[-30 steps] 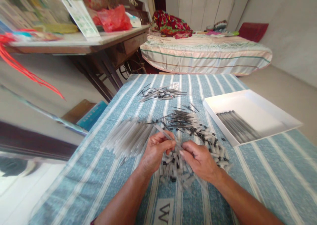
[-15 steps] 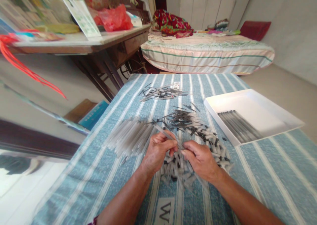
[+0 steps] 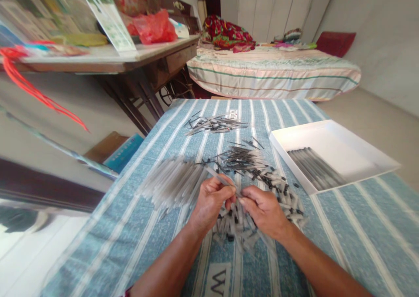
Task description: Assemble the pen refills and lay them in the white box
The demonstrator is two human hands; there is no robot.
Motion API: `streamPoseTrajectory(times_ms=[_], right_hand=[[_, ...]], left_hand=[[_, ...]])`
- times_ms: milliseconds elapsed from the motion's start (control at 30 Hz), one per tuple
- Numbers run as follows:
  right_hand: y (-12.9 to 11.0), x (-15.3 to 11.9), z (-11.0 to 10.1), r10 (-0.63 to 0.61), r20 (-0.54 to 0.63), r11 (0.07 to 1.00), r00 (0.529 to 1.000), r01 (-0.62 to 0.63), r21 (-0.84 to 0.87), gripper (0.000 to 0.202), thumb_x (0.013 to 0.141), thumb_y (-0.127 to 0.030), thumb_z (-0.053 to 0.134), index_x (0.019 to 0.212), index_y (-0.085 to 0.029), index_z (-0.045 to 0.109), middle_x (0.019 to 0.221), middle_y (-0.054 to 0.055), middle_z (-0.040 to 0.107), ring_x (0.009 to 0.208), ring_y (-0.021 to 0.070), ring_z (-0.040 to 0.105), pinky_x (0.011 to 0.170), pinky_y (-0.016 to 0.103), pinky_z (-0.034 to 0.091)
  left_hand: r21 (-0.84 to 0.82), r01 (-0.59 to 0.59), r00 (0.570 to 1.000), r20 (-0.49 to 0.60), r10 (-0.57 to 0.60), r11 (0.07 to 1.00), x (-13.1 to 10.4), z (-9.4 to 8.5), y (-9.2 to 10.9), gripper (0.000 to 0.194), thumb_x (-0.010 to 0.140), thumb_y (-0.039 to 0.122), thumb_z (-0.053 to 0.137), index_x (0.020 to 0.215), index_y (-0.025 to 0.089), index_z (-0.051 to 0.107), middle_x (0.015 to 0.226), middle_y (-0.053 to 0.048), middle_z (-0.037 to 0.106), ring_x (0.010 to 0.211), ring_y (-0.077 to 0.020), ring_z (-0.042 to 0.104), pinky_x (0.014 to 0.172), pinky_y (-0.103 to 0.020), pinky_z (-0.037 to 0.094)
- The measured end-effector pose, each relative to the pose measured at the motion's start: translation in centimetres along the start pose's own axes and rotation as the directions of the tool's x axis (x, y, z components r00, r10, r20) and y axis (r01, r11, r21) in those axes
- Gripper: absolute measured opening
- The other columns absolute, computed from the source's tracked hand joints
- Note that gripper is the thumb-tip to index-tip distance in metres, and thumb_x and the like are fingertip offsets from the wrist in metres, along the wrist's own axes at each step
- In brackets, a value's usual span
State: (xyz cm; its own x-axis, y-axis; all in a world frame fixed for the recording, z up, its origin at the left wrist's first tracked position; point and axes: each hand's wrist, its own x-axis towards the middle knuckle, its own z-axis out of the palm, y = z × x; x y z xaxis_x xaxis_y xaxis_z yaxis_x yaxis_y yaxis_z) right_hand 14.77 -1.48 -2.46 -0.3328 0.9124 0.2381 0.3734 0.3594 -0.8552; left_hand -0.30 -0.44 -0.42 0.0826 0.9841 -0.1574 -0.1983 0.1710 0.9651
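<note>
My left hand (image 3: 214,196) is closed on a translucent pen barrel (image 3: 214,173), which slants up and left out of the fingers. Close beside it, my right hand (image 3: 263,207) is pinched at the barrel's lower end; whatever its fingertips grip is too small and blurred to make out. Below both hands spreads a pile of short clear pieces like pen caps (image 3: 235,227), some with black parts. To the left lie many frosted pen barrels (image 3: 173,179) side by side. Thin dark refills (image 3: 240,155) are heaped just beyond the hands.
A white shallow box (image 3: 356,157) at the right holds a row of dark-filled pens (image 3: 314,168). Another heap of thin sticks and small parts (image 3: 216,123) lies toward the far edge of the striped tablecloth (image 3: 137,227). A wooden desk (image 3: 157,55) stands at the left.
Both hands keep nearly the same place and grip, with the barrel between them. The view has shifted very slightly.
</note>
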Motion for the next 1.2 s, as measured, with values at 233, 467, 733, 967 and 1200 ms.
streamPoseTrajectory(times_ms=[233, 467, 733, 967, 1200], right_hand=[[0.2, 0.9, -0.1, -0.020, 0.054, 0.997, 0.998, 0.024, -0.077, 0.018, 0.086, -0.027, 0.044, 0.073, -0.018, 0.053, 0.055, -0.004, 0.050, 0.051, 0.0086, 0.046, 0.052, 0.018, 0.035], [0.1, 1.4, -0.9, -0.204, 0.065, 0.935, 0.977, 0.214, -0.284, 0.021, 0.086, -0.024, 0.042, 0.068, -0.018, 0.053, 0.061, -0.002, 0.054, 0.059, 0.0094, 0.050, 0.057, 0.019, 0.036], [2.7, 1.7, -8.8, -0.106, -0.310, 0.822, 0.945, -0.092, -0.562, 0.025, 0.086, -0.030, 0.044, 0.073, -0.017, 0.062, 0.071, 0.003, 0.058, 0.069, 0.0135, 0.054, 0.066, 0.023, 0.040], [7.2, 0.2, -18.0, 0.349, -0.544, 0.226, 0.763, -0.631, -0.742, 0.036, 0.089, -0.035, 0.035, 0.087, -0.020, 0.068, 0.092, 0.008, 0.061, 0.082, 0.0202, 0.060, 0.063, 0.027, 0.040], [7.8, -0.3, -18.5, 0.465, -0.479, 0.167, 0.744, -0.605, -0.778, 0.038, 0.090, -0.034, 0.033, 0.086, -0.018, 0.067, 0.097, 0.011, 0.064, 0.086, 0.0223, 0.062, 0.068, 0.030, 0.042]], left_hand=[[0.099, 0.025, 1.000, -0.020, -0.023, 0.995, 0.6, -0.6, -0.2, 0.010, 0.066, 0.020, 0.062, 0.065, 0.014, 0.054, 0.042, 0.007, 0.050, 0.036, -0.0041, 0.037, 0.037, -0.016, 0.026], [0.198, 0.061, 0.998, -0.019, -0.058, 0.978, 0.7, -0.2, -0.2, 0.015, 0.065, 0.027, 0.065, 0.068, 0.014, 0.057, 0.043, 0.007, 0.049, 0.037, -0.0051, 0.037, 0.036, -0.016, 0.027], [0.340, 0.030, 0.998, -0.062, -0.010, 0.940, 0.6, -0.3, 0.5, 0.022, 0.066, 0.037, 0.062, 0.071, 0.015, 0.062, 0.047, 0.004, 0.053, 0.039, -0.0073, 0.041, 0.037, -0.017, 0.031], [0.477, 0.036, 0.995, -0.104, 0.016, 0.878, 0.9, 0.0, 0.4, 0.023, 0.064, 0.039, 0.058, 0.064, 0.017, 0.060, 0.043, 0.006, 0.050, 0.035, -0.0067, 0.036, 0.036, -0.018, 0.027], [0.508, 0.036, 0.994, -0.106, 0.020, 0.861, 1.1, -0.2, 0.0, 0.024, 0.065, 0.040, 0.056, 0.064, 0.016, 0.060, 0.044, 0.006, 0.049, 0.034, -0.0070, 0.036, 0.036, -0.018, 0.028]])
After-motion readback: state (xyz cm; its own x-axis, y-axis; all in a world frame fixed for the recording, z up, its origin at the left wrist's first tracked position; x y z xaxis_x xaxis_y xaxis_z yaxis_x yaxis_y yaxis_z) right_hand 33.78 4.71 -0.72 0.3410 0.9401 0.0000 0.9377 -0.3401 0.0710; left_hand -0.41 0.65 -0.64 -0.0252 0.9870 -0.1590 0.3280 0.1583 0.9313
